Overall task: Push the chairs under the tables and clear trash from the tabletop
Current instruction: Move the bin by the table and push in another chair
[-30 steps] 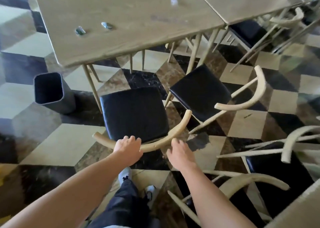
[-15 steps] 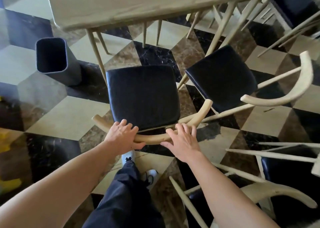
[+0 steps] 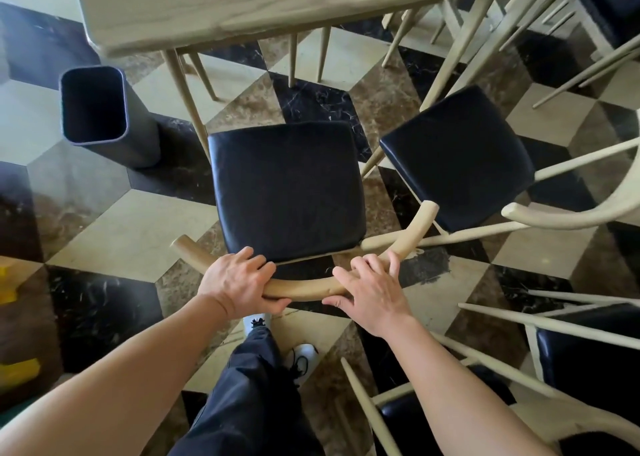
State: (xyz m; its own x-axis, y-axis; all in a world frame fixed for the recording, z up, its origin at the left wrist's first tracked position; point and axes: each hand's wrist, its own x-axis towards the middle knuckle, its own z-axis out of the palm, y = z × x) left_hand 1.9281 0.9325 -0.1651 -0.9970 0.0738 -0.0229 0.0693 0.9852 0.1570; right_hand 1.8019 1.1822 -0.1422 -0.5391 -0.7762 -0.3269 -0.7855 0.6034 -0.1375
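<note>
A chair with a black padded seat and a curved pale wooden backrest stands in front of me, facing the wooden table. My left hand wraps around the left part of the backrest. On the right part lies my right hand, fingers spread over the top and thumb underneath. The seat's front edge sits just short of the table edge, beside a table leg. The tabletop's trash is out of view.
A dark grey bin stands on the floor to the left of the chair. A second black-seated chair stands close on the right, angled. More chairs crowd the right edge and lower right. Yellow objects lie at far left.
The chair has moved forward toward the table and I have stepped in behind it. My view has tilted down, so the tabletop items are gone from sight.
</note>
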